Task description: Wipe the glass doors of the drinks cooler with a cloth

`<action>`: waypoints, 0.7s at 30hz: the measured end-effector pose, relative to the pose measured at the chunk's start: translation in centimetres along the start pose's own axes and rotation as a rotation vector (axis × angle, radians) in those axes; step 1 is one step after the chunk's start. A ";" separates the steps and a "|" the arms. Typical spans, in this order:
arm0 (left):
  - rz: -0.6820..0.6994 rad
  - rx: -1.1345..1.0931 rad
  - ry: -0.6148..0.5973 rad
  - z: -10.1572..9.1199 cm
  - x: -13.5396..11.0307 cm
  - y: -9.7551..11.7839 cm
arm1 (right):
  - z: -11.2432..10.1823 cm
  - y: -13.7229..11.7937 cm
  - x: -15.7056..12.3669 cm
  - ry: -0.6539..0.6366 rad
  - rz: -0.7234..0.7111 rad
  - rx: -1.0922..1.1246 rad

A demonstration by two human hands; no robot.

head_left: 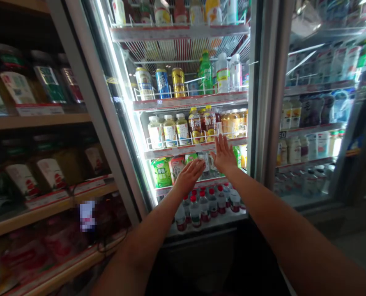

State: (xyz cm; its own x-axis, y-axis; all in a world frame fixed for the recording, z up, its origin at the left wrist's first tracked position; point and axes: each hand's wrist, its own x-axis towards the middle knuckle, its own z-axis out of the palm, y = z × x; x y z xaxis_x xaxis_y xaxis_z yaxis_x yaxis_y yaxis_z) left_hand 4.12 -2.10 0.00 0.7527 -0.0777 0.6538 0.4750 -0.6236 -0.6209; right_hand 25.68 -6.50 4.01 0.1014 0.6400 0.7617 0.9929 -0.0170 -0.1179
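Observation:
Both my arms reach into an open, lit drinks fridge (189, 100). My left hand (189, 176) is open, palm down, fingers stretched toward the bottles on the second shelf from the bottom, beside a green pack (161, 172) and a red-topped pack (176, 165). My right hand (222, 155) is open with fingers spread upward, in front of a clear bottle (205, 162) and just under the shelf of yellow and brown tea bottles (198, 125). Neither hand holds anything.
Red-capped water bottles (207, 203) fill the bottom shelf. Cans (162, 82) and a green soda bottle (205, 72) stand higher up. Wooden shelves with jars and packets (47, 172) are on the left. A closed glass fridge door (318, 107) stands on the right.

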 end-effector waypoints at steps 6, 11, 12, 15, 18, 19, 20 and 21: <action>-0.201 0.046 0.037 -2.1 4.7 -4.1 | 0.3 0.0 0.0 -0.002 0.007 -0.026; -0.317 0.050 0.070 -3.0 6.7 -5.1 | 0.2 0.1 0.0 -0.004 -0.005 -0.022; -0.281 0.040 0.050 -2.9 6.5 -4.8 | 0.2 0.1 0.0 -0.002 -0.007 -0.024; -0.153 0.014 -0.011 -3.0 6.0 -4.5 | 0.3 0.1 0.0 0.006 -0.003 -0.031; -0.170 0.017 0.004 -3.6 6.8 -5.5 | 0.4 0.1 -0.1 0.020 -0.006 -0.029; -0.202 0.024 0.020 -3.8 7.2 -5.8 | 0.4 0.1 -0.1 0.024 -0.006 -0.029; -0.239 0.032 0.037 -3.8 7.4 -5.9 | 0.4 0.1 -0.1 0.024 -0.008 -0.029; -0.266 0.037 0.050 -3.7 7.4 -5.8 | 0.3 0.1 -0.1 0.020 -0.008 -0.031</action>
State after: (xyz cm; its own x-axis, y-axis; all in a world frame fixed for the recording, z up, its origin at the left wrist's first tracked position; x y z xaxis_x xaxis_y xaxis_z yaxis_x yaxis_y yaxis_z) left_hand 5.28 -1.91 10.07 0.5760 0.0467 0.8161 0.6703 -0.5984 -0.4388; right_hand 25.73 -6.29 3.74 0.0947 0.6243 0.7754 0.9950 -0.0358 -0.0927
